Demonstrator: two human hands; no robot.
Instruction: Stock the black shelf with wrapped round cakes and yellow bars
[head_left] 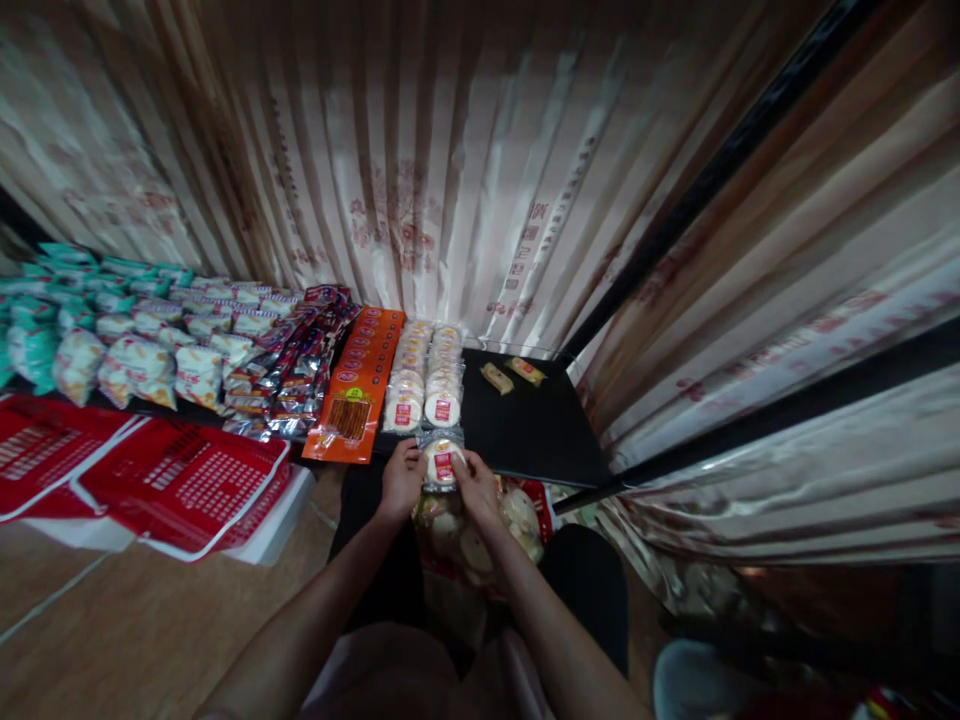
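Observation:
A round white cracker packet (pixel 441 464) with a red label is held between both hands, just off the front edge of the black shelf (pixel 525 430). My left hand (pixel 403 480) pinches its left side, and my right hand (pixel 477 486) grips its right side with the thumb near the label. Directly beyond it, two rows of similar cracker packets (pixel 442 408) lie overlapping on the shelf. Below my hands, between the legs, sits an opened bag of more round packets (pixel 517 520).
Left of the rows lie an orange snack packet (pixel 360 375), dark foil packets (pixel 300 365), white bags (pixel 142 370) and green bags (pixel 34 345). Two small wrapped snacks (pixel 525 371) rest at right. Red bags (pixel 187 480) hang front left; black poles (pixel 675 215) slant at right before curtains.

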